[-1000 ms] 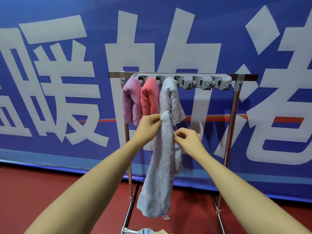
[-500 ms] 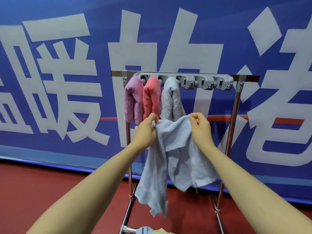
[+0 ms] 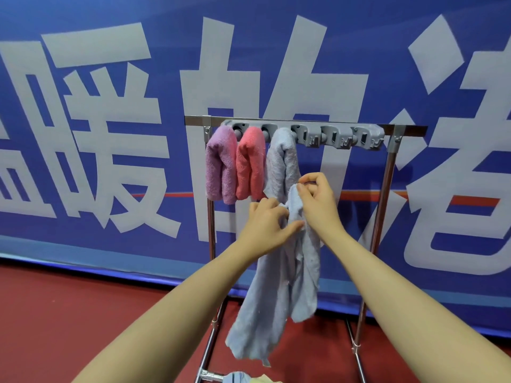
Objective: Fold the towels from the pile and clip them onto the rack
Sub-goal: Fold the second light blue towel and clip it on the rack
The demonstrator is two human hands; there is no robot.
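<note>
Blocking the left three clips: purple towel, pink towel, grey towel; standing open, three clips rightward.

Behind everything we see a big blue banner with large white characters and one thin red stripe. It covers the whole wall. Under it we see a dark red floor. The light is even.

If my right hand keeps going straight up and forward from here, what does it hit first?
Probably the grey towel clipped on the rack: your right hand, pinching the light blue towel, sits just below it. Depth is unclear.
</note>
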